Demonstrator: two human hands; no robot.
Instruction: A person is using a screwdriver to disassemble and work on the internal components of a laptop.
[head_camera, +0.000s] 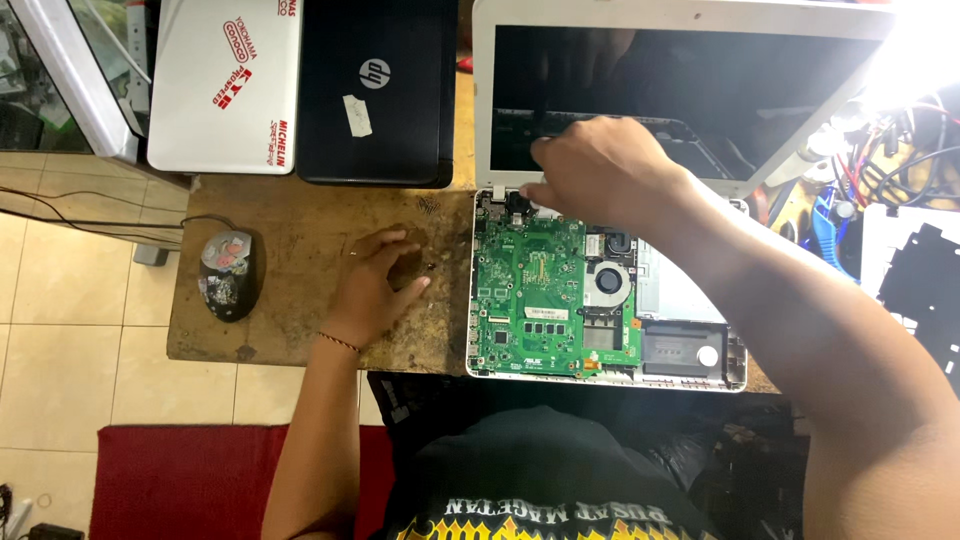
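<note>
My right hand (598, 170) sits at the back edge of the opened white laptop base (690, 375), fingers curled down at the left hinge corner by the green circuit board (530, 290); can't tell whether they pinch anything. My left hand (375, 285) lies flat on the worn brown wooden tabletop (290, 215), fingers loosely spread and holding nothing, at 9 o'clock from the board. The board fills the left part of the base, with a round black cooling fan (607, 281) at its 3 o'clock and the dark screen in a white bezel (690, 90) standing open at 12.

Labels: the closed white laptop lid (225, 85) at 11 o'clock carries red stickers, one near its top, one mid-lid and one along the right edge. The closed black laptop lid (375, 90) just beside it has a round silver logo and a small pale tag below it. A black computer mouse (228, 275) with worn stickers on top rests at 9 o'clock from my left hand, near the table's left edge.

Tabletop is scuffed and stained. Beige floor tiles (60, 350) to the left, a dark red mat (190, 480) at 7 o'clock, a tangle of red and black wires (880, 160) at 2 o'clock under bright glare.
</note>
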